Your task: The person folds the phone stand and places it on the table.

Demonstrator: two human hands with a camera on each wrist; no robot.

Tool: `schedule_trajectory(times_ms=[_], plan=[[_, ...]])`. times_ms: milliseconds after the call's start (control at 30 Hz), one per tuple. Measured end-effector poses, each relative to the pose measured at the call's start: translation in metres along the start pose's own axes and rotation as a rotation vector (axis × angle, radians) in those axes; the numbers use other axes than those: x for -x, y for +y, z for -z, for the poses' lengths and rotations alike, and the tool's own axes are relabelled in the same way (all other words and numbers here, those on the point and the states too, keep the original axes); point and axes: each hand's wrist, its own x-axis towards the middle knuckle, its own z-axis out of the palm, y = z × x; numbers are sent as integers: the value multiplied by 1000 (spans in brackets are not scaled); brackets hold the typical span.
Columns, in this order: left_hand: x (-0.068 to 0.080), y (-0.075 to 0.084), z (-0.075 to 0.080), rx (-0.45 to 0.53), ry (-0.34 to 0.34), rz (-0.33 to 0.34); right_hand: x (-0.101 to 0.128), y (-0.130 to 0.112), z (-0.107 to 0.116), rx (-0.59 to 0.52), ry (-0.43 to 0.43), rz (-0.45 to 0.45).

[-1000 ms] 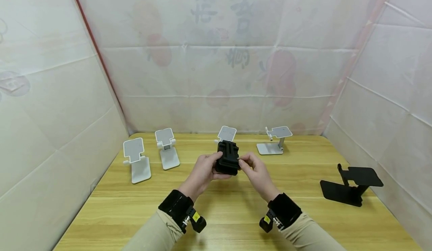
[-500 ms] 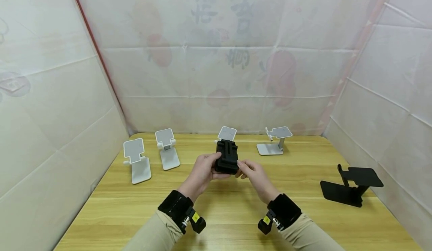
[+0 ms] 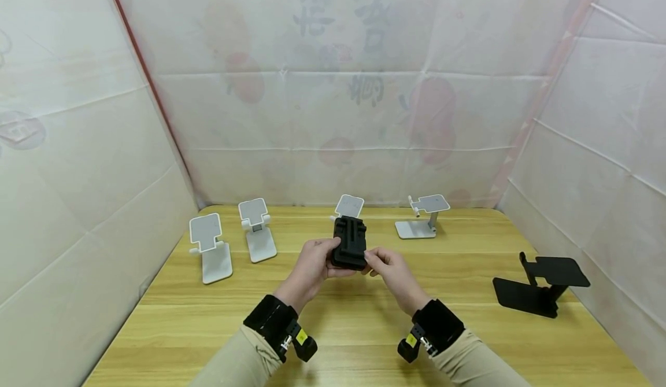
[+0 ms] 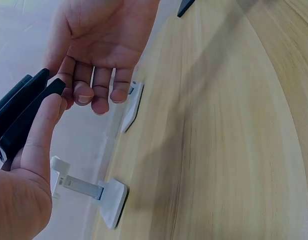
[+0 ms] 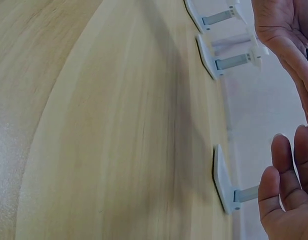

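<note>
A black phone stand (image 3: 350,242), folded into a compact block, is held above the table in the middle of the head view. My left hand (image 3: 313,265) grips it from the left, thumb along its side and fingers beneath. At its lower right corner, my right hand (image 3: 390,270) pinches the edge between thumb and forefinger. In the left wrist view the black stand (image 4: 18,117) shows layered plates with a narrow gap, and the other fingers of the right hand (image 4: 106,45) hang loosely bent. The right wrist view hides nearly all of the stand.
Unfolded white phone stands line the back: two at left (image 3: 210,248) (image 3: 256,231), one behind the held stand (image 3: 350,205), one at right (image 3: 424,216). An unfolded black stand (image 3: 541,286) stands at the table's right. Fabric walls (image 3: 333,115) enclose the wooden table (image 3: 343,341).
The black stand's plates look closer together at the near end than a second ago. My right hand has shifted slightly left and down along its corner; the left hand keeps its grip.
</note>
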Motion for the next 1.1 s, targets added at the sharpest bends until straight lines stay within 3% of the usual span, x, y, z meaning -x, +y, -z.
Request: schedule_trajectory(times_ms=[600,1100], plan=[[0,-4,0,-33,-16,13,1,4,-1,1,23,-18],[2,-9,-4,-50,-72,43,-4,3,1,6,137,-69]])
